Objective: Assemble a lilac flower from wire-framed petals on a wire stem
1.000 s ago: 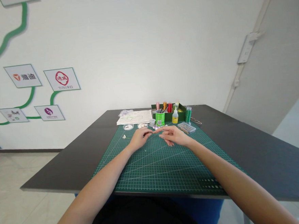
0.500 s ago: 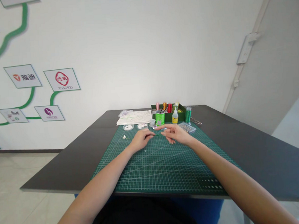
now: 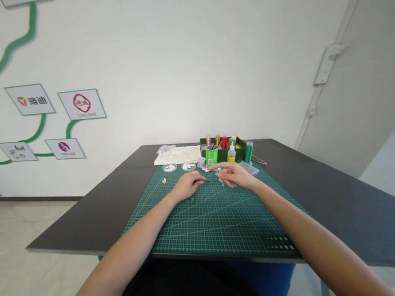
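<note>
My left hand [image 3: 189, 184] is closed in a pinch above the cutting mat [image 3: 203, 224]. From its left side a thin pale stem runs to a small white flower [image 3: 164, 181]. A thin green strand [image 3: 212, 180], thread or wire, stretches from the left fingertips toward my right hand [image 3: 232, 175]. The right thumb and fingers close on the strand's other end, while the index finger points left. Something small and bluish, too blurred to name, shows by the right fingers.
Behind my hands stand a green can [image 3: 211, 156] with tools, a glue bottle [image 3: 231, 153], a green tube [image 3: 248, 152] and a box of thread spools [image 3: 222, 155]. Two shallow dishes [image 3: 169, 168] hold white pieces. A clear case [image 3: 249, 168] and tweezers [image 3: 259, 160] lie right.
My right hand has shifted slightly to the right, away from the left one. A longer piece of the green strand shows between them. My left hand has barely moved.
</note>
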`<action>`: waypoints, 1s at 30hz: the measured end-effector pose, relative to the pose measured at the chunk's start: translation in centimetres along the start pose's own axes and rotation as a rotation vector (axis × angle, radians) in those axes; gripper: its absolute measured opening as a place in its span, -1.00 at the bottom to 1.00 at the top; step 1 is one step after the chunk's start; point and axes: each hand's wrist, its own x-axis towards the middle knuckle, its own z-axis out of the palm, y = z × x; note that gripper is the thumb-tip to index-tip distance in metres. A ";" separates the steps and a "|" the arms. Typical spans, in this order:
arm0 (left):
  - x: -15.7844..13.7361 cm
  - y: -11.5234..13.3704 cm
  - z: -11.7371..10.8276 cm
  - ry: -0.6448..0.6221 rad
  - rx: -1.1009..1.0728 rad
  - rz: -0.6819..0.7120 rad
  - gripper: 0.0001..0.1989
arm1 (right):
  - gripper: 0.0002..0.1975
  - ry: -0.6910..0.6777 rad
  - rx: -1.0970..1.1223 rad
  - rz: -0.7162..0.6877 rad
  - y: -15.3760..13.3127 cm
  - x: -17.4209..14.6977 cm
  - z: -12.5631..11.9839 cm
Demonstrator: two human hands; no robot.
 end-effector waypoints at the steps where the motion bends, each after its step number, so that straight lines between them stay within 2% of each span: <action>1: 0.0 0.0 0.0 -0.006 0.008 0.007 -0.79 | -0.46 -0.005 -0.004 0.003 0.0 0.0 0.0; 10: -0.2 0.7 -0.2 -0.067 0.093 0.065 -0.75 | -0.47 -0.021 -0.051 -0.020 -0.2 -0.1 0.2; 30: -0.1 2.0 -0.5 -0.147 0.070 0.115 -0.76 | -0.46 0.032 -0.004 0.034 1.0 0.2 -0.9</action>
